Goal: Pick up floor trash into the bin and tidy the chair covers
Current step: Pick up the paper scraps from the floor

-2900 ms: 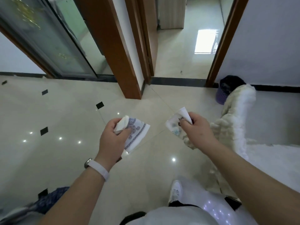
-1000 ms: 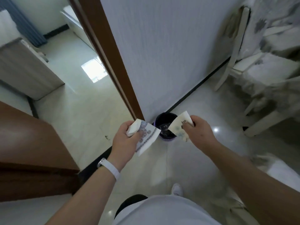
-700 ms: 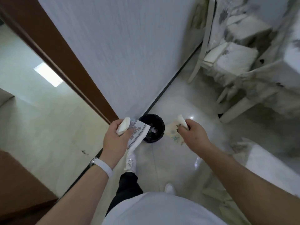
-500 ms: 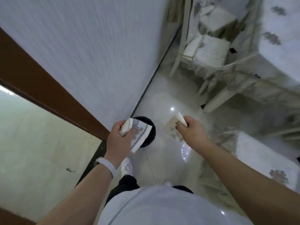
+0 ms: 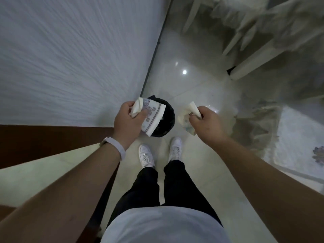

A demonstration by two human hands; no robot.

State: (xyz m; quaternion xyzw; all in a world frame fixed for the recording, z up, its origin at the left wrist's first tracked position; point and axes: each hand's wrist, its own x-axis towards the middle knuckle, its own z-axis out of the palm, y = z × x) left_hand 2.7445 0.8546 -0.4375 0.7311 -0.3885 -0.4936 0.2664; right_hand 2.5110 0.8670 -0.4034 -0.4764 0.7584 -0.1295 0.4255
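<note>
A small black bin [image 5: 168, 120] stands on the floor against the wall, just in front of my shoes. My left hand [image 5: 127, 121] grips a white paper wrapper with a blue printed pattern [image 5: 153, 116], which hangs over the bin's left half. My right hand [image 5: 206, 122] pinches a crumpled pale paper scrap [image 5: 186, 118] just right of the bin's rim. A covered chair [image 5: 263, 28] with pale legs stands blurred at the upper right.
A white textured wall [image 5: 70, 50] fills the upper left, with a brown door frame [image 5: 43, 137] below it. A pale cloth with a flower print [image 5: 298, 146] lies at the right. Glossy light floor tiles [image 5: 192, 81] stretch between the bin and the chair.
I have walked from the doorway up to the bin, which now sits right below my hands. Both hands still hold their papers; the left paper now overhangs the bin.
</note>
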